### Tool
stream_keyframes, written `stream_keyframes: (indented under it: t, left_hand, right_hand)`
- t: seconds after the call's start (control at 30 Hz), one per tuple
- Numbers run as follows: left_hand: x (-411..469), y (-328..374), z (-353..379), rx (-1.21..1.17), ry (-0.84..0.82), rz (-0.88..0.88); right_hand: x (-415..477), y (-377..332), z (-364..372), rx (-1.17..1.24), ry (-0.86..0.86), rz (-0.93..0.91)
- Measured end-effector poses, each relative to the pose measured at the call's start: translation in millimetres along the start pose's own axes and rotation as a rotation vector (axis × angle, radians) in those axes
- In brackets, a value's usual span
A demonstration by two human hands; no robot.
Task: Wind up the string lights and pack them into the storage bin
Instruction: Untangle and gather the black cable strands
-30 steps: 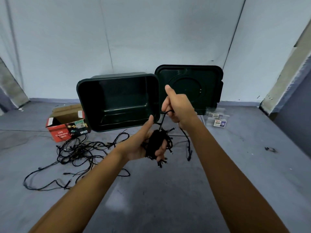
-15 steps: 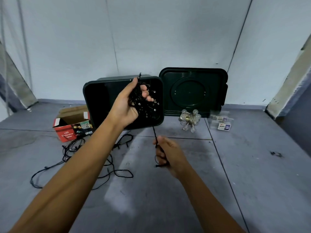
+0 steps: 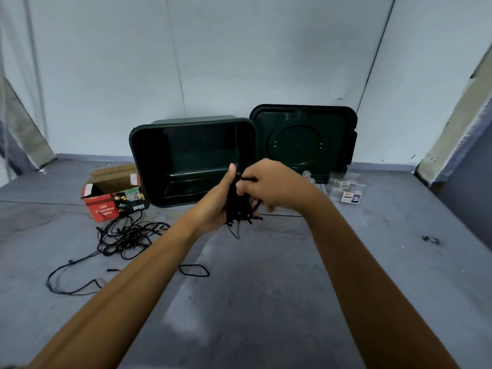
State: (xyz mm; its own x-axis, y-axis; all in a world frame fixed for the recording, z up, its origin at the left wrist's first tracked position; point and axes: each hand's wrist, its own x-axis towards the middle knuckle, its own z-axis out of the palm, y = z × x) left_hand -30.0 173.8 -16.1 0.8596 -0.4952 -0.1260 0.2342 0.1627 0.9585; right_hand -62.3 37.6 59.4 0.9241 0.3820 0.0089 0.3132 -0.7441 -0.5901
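Note:
A wound bundle of black string lights (image 3: 237,209) sits in my left hand (image 3: 217,205), whose fingers curl round it, thumb up. My right hand (image 3: 269,189) pinches the loose cord end at the top of the bundle. Both hands hover above the floor just in front of the dark green storage bin (image 3: 138,145), which lies tilted with its open side facing me. A second, loose tangle of black string lights (image 3: 125,235) lies on the floor to the left.
The bin's lid (image 3: 343,134) leans on the wall to the right of the bin. A red cardboard LED lights box (image 3: 106,206) stands open at the left. Clear bulbs (image 3: 307,174) and small clear packets (image 3: 348,191) lie right of the bin. A grey floor (image 3: 266,302) stretches below.
My left hand came down from the bin's mouth with the bundle. My right hand rose from near the floor to meet it and now pinches the cord at the bundle's top.

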Motion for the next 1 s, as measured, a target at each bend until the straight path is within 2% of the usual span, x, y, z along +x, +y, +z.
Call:
stream_keyframes:
  t: [0.07, 0.17, 0.37, 0.53, 0.7, 1.0]
  left_hand:
    - [-5.7, 0.5, 1.5, 0.118, -0.098, -0.052]
    - [-12.5, -0.7, -1.7, 0.238, -0.203, -0.074]
    - [-25.5, -3.8, -12.9, 0.025, -0.388, 0.032]
    - [-25.3, -3.7, -6.8, -0.335, -0.365, 0.082]
    - [-19.9, -8.3, -7.5, -0.467, -0.363, 0.137]
    - [-22.4, -15.4, -5.1, -0.416, -0.238, 0.139]
  right_hand:
    - [7.5, 5.8, -10.2, -0.057, -0.071, -0.026]
    - [13.0, 18.7, -15.4, 0.001, -0.064, -0.063]
    - [15.8, 50.2, 4.1, 0.467, 0.0, -0.179]
    - [8.8, 56.5, 54.4, 1.055, 0.058, -0.108]
    - [-1.8, 37.5, 87.0, 1.433, 0.178, -0.032]
    - [-11.6, 38.6, 87.5, 1.214, 0.106, -0.066]
